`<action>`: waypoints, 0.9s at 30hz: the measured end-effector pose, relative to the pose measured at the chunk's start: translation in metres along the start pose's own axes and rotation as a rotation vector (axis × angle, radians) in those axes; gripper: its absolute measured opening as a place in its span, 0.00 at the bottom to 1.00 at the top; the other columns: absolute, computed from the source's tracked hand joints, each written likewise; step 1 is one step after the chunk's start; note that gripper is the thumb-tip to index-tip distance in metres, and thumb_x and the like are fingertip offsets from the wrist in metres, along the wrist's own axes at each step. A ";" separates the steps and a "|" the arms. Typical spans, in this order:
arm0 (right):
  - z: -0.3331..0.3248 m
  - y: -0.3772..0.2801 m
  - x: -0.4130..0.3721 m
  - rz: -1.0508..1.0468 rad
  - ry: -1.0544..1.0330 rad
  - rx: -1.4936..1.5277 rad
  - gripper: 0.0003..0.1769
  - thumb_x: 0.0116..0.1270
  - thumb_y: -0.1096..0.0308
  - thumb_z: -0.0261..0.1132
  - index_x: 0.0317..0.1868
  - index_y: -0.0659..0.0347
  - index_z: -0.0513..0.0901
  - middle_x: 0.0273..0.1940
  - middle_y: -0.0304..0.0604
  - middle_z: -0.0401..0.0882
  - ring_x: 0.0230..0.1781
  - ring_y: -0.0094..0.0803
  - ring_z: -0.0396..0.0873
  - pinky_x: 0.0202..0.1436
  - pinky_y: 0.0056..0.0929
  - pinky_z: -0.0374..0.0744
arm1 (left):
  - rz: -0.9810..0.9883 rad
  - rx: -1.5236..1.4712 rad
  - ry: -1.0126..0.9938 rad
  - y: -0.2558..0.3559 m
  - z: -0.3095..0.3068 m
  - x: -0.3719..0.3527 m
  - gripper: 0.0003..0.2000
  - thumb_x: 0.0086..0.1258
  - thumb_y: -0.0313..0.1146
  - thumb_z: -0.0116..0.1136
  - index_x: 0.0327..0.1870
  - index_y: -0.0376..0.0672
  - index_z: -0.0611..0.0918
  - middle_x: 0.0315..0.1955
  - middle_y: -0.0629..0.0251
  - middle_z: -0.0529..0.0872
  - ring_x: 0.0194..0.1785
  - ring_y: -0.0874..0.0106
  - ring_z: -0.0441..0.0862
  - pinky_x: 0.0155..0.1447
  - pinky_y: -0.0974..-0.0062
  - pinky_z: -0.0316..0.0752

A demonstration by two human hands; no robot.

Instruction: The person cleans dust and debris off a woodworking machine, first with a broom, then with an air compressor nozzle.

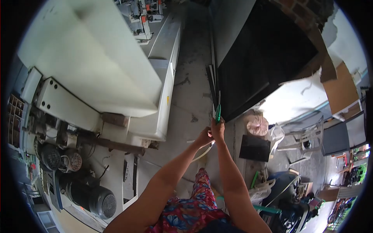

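Observation:
Both my arms reach forward over a concrete floor point(190, 89). My right hand point(218, 127) grips the green handle of a long thin tool point(218, 108) that points up along the edge of a big dark panel point(264, 58). My left hand point(203, 136) is right beside it, fingers closed around something small; a pale curved strip point(204, 152) hangs below the two hands. What exactly the left hand holds is hidden. My flowered clothing point(194, 206) fills the bottom of the view.
A large white machine point(97, 66) with grey electric motors point(97, 200) stands on the left. Dark panels lean against the wall on the right. A black square board point(254, 148), a round pinkish bundle point(257, 126), bags and clutter lie at lower right.

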State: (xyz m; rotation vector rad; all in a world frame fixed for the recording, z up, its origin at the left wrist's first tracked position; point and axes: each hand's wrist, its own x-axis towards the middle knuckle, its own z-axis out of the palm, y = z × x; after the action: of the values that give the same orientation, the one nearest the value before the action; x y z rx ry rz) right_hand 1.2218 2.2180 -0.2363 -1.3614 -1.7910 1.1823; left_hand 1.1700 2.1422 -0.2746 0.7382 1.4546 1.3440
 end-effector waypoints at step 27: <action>0.064 -0.033 0.215 0.200 -0.357 0.141 0.19 0.64 0.56 0.62 0.32 0.69 0.75 0.16 0.46 0.74 0.13 0.33 0.77 0.15 0.31 0.76 | -0.134 0.174 0.400 0.058 -0.033 0.187 0.28 0.49 0.29 0.69 0.52 0.37 0.70 0.39 0.64 0.82 0.48 0.72 0.79 0.49 0.74 0.73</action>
State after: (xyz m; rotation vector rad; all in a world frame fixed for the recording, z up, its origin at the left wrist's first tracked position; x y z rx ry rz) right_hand 1.0885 2.4012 -0.2460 -1.3341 -1.7924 1.7164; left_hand 1.0672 2.3117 -0.2693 0.4851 1.9220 1.3215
